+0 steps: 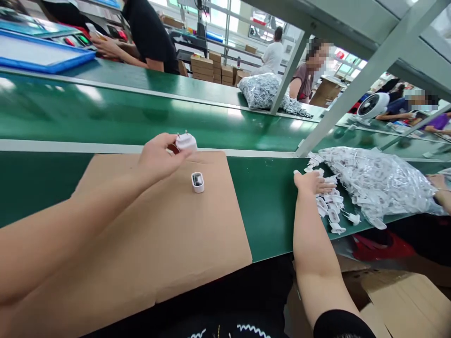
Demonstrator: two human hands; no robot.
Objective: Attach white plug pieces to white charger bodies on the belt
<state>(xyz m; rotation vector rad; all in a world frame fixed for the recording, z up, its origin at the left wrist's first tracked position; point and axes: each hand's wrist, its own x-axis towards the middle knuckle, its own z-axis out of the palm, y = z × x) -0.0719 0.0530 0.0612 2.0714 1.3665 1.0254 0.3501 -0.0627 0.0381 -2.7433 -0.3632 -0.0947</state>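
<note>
My left hand (pixel 160 155) is closed on a white plug adapter (pixel 186 141) with two metal pins, held over the far edge of a cardboard sheet (pixel 183 225). On that sheet stands an open white charger housing (pixel 198 182) with dark parts showing inside. Over to the right, my right hand (pixel 310 182) reaches over a loose pile of white plug pieces (pixel 333 206), its fingers stretched out. Whether its fingertips touch any piece I cannot tell.
A clear plastic bag (pixel 387 183) full of white pieces lies right of the pile, near another person's hand (pixel 439 182). Beyond runs a green conveyor (pixel 141 110). A slanted metal post (pixel 331 112) rises behind the pile. Open cardboard boxes (pixel 405 300) stand below at right.
</note>
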